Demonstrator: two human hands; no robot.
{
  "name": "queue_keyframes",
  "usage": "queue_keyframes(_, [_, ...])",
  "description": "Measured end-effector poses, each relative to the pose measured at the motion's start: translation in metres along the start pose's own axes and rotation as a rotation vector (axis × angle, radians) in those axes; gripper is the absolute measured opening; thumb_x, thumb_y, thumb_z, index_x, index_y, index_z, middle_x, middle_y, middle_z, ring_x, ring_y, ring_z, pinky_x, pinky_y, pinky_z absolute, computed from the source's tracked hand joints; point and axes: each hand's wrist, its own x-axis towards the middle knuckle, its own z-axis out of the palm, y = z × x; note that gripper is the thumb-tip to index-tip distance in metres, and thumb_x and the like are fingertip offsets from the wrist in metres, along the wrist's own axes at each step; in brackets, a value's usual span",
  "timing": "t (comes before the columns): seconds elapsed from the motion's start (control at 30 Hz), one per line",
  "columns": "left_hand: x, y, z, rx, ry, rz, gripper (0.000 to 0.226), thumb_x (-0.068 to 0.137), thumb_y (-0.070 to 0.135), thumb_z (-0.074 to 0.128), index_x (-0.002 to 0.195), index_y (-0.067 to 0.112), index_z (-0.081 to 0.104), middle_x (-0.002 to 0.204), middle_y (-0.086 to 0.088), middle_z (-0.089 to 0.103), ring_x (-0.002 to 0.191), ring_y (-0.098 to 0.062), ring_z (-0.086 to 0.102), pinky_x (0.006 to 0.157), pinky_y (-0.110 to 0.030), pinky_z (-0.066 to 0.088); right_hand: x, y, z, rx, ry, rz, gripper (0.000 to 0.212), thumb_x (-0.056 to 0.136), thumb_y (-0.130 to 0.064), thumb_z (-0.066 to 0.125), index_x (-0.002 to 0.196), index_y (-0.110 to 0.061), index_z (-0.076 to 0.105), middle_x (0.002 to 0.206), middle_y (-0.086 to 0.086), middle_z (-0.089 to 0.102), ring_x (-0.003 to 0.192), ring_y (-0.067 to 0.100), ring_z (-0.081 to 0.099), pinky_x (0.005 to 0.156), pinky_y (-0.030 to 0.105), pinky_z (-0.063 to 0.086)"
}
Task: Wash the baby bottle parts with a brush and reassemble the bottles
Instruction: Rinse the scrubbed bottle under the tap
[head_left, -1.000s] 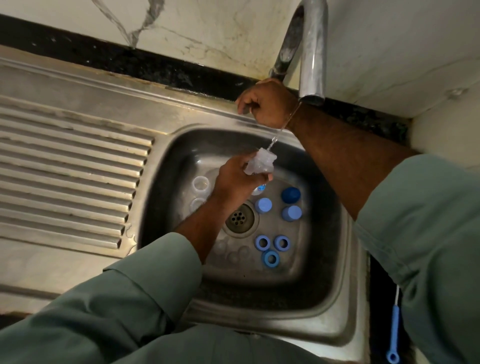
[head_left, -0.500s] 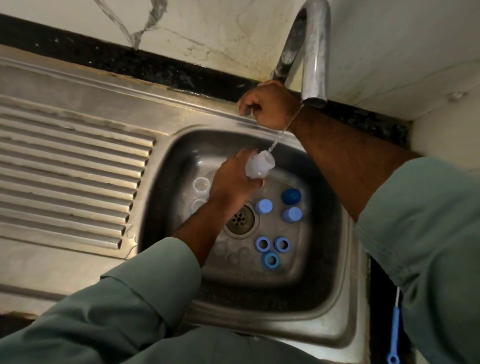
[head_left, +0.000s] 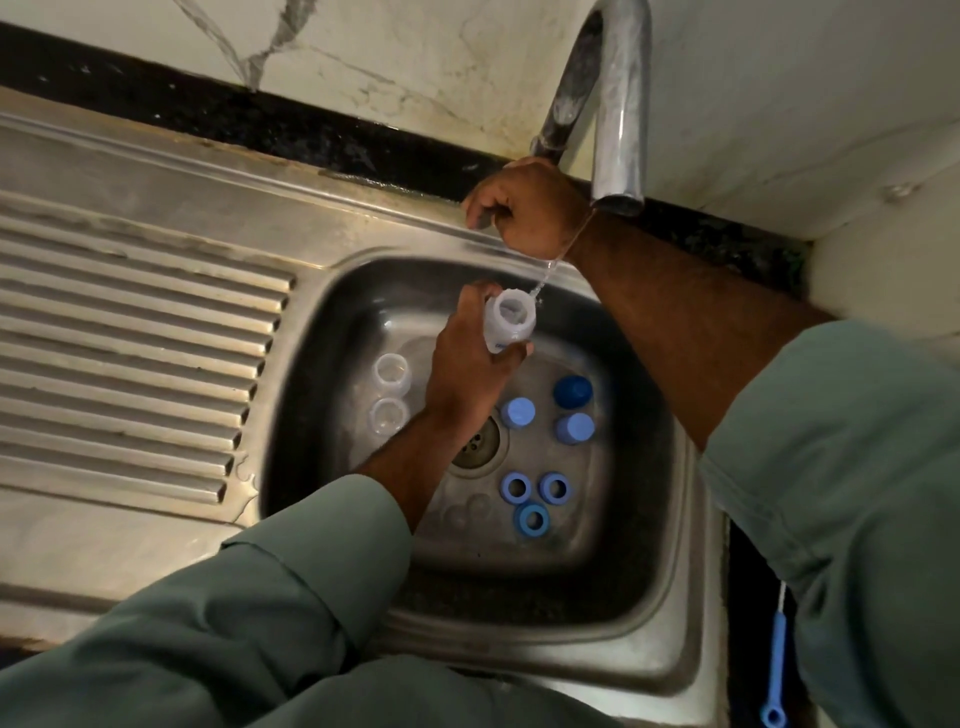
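My left hand (head_left: 467, 364) grips a clear baby bottle (head_left: 509, 322) over the steel sink (head_left: 670, 499), its open mouth turned up under a thin stream of water. My right hand (head_left: 524, 210) is curled around the tap handle at the base of the faucet (head_left: 618, 104); the handle itself is hidden. On the sink floor lie two more clear bottles (head_left: 390, 395), three blue caps (head_left: 571, 410), three blue collar rings (head_left: 535, 499) and faint clear nipples (head_left: 467, 509). A blue-handled brush (head_left: 775, 670) lies at the right edge.
A ribbed steel drainboard (head_left: 130, 353) stretches to the left of the basin. The drain (head_left: 480, 441) sits mid-basin. A pale wall and a dark counter strip (head_left: 260, 124) run behind.
My left hand has raised the bottle and turned its mouth upward toward the water stream. My right hand has stayed on the tap handle.
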Motion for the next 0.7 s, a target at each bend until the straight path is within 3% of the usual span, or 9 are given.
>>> queue_keyframes(0.13, [0.004, -0.001, 0.003, 0.048, -0.032, 0.008, 0.059, 0.072, 0.024, 0.085, 0.121, 0.024, 0.052, 0.111, 0.010, 0.066, 0.101, -0.009, 0.063, 0.087, -0.033, 0.055, -0.002, -0.003, -0.001, -0.012, 0.014, -0.012, 0.039, 0.077, 0.006, 0.047, 0.099, -0.012, 0.073, 0.110, 0.007, 0.070, 0.104, 0.023, 0.063, 0.097, 0.035, 0.047])
queue_keyframes(0.27, [0.004, 0.003, 0.001, 0.068, -0.070, -0.039, 0.055, 0.070, 0.032, 0.086, 0.113, 0.024, 0.053, 0.106, 0.007, 0.068, 0.097, -0.014, 0.065, 0.083, -0.041, 0.056, -0.003, -0.003, -0.001, 0.011, 0.030, -0.011, 0.039, 0.078, 0.008, 0.048, 0.100, -0.012, 0.073, 0.110, 0.007, 0.070, 0.104, 0.023, 0.063, 0.097, 0.034, 0.047])
queue_keyframes(0.33, [0.003, 0.003, -0.001, 0.091, -0.080, -0.049, 0.054, 0.070, 0.036, 0.086, 0.112, 0.024, 0.053, 0.104, 0.008, 0.068, 0.096, -0.014, 0.065, 0.084, -0.041, 0.056, -0.005, -0.003, -0.001, 0.032, 0.038, -0.029, 0.038, 0.080, 0.008, 0.048, 0.102, -0.011, 0.073, 0.110, 0.008, 0.070, 0.104, 0.022, 0.063, 0.098, 0.030, 0.046])
queue_keyframes(0.43, [0.000, 0.001, -0.004, 0.099, -0.083, -0.052, 0.054, 0.068, 0.039, 0.086, 0.110, 0.023, 0.054, 0.102, 0.009, 0.067, 0.095, -0.012, 0.064, 0.083, -0.037, 0.055, -0.006, -0.001, -0.002, 0.035, 0.067, -0.013, 0.038, 0.085, 0.007, 0.047, 0.109, -0.010, 0.071, 0.115, 0.008, 0.066, 0.109, 0.020, 0.058, 0.086, -0.006, 0.028])
queue_keyframes(0.47, [0.000, 0.002, -0.006, 0.103, -0.084, -0.052, 0.054, 0.068, 0.038, 0.086, 0.110, 0.023, 0.054, 0.103, 0.009, 0.067, 0.095, -0.012, 0.063, 0.083, -0.035, 0.055, -0.006, 0.000, -0.001, 0.042, 0.089, -0.004, 0.037, 0.087, 0.006, 0.047, 0.111, -0.010, 0.070, 0.117, 0.009, 0.065, 0.110, 0.020, 0.056, 0.079, -0.010, 0.022])
queue_keyframes(0.57, [0.000, 0.000, -0.008, 0.113, -0.077, -0.036, 0.054, 0.070, 0.034, 0.086, 0.112, 0.023, 0.054, 0.105, 0.009, 0.066, 0.096, -0.011, 0.062, 0.081, -0.026, 0.051, -0.002, 0.010, 0.007, 0.080, 0.129, -0.014, 0.036, 0.087, 0.003, 0.049, 0.112, -0.013, 0.070, 0.116, 0.007, 0.064, 0.106, 0.014, 0.054, 0.078, -0.011, 0.022])
queue_keyframes(0.7, [0.003, -0.004, -0.007, 0.108, -0.054, -0.011, 0.052, 0.072, 0.031, 0.085, 0.113, 0.023, 0.055, 0.106, 0.011, 0.065, 0.096, -0.008, 0.060, 0.081, -0.026, 0.051, 0.001, 0.025, 0.017, 0.118, 0.220, -0.020, 0.036, 0.086, -0.001, 0.055, 0.113, -0.020, 0.070, 0.114, -0.009, 0.062, 0.101, -0.011, 0.045, 0.088, -0.007, 0.025])
